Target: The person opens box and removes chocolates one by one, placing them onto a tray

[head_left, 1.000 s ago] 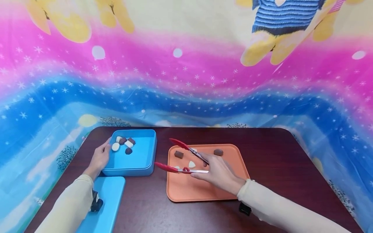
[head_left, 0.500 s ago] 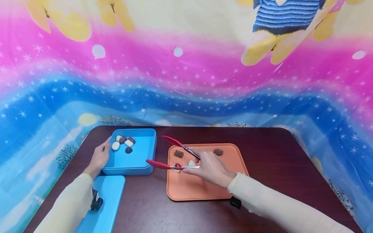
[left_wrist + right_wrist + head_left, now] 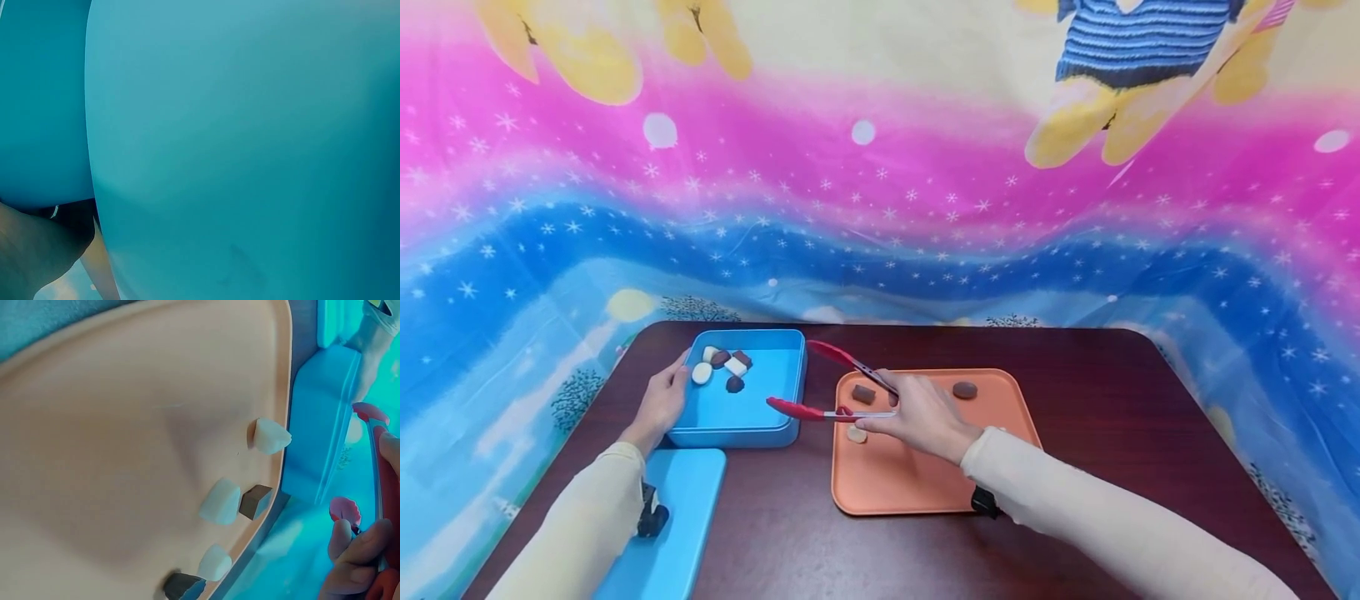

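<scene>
My left hand (image 3: 662,404) grips the left wall of a blue box (image 3: 730,421), thumb over the rim. Inside, toward its far left, lie several brown and white chocolates (image 3: 702,373). My right hand (image 3: 925,417) holds red-tipped tongs (image 3: 797,409) by their metal arms. The tong arms are spread, with nothing between the tips, which reach the box's right side. Below the right hand is an orange tray (image 3: 895,487). On it are a brown oval chocolate (image 3: 966,390), a brown block (image 3: 863,394) and a white piece (image 3: 857,434); other white pieces (image 3: 220,502) show in the right wrist view.
A flat blue lid (image 3: 681,492) lies on the dark table (image 3: 775,517) in front of the box, partly under the left sleeve. A printed cloth (image 3: 880,208) hangs around the table's back and sides.
My right hand and the spread tongs have moved left, and slightly away from me, from over the tray to the box's right side. My left hand stays at the box wall.
</scene>
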Available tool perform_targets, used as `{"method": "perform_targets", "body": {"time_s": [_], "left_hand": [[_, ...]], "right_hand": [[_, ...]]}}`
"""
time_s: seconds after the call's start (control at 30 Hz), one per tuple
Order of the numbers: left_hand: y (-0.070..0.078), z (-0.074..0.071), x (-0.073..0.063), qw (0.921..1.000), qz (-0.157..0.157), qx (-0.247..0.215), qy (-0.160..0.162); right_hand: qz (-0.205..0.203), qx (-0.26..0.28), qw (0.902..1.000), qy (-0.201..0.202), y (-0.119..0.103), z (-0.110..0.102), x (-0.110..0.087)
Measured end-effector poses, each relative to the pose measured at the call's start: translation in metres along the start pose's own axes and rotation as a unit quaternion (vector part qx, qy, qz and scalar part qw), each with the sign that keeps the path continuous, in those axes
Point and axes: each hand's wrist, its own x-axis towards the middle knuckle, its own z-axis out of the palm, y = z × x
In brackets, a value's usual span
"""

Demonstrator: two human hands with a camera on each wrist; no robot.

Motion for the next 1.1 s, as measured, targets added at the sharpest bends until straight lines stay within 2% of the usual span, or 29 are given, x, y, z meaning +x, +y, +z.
{"method": "perform_targets", "body": {"time_s": [0.2, 0.53, 0.77, 1.1], "left_hand": [[-0.002, 0.002, 0.000, 1.0000, 0.001, 0.001, 0.004], [-0.004, 0.002, 0.001, 1.0000, 0.005, 0.000, 0.005], [-0.004, 0.003, 0.002, 0.9999, 0.016, -0.001, 0.000], [-0.001, 0.000, 0.001, 1.0000, 0.004, 0.002, 0.007]], "right_hand": [[0.015, 0.025, 0.9993, -0.021, -0.004, 0.003, 0.007], [-0.010, 0.009, 0.9996, -0.023, -0.016, 0.015, 0.020], [-0.002, 0.022, 0.9991, -0.036, -0.026, 0.024, 0.027], [0.002, 0.017, 0.9978, -0.064, -0.046, 0.030, 0.044]]}}
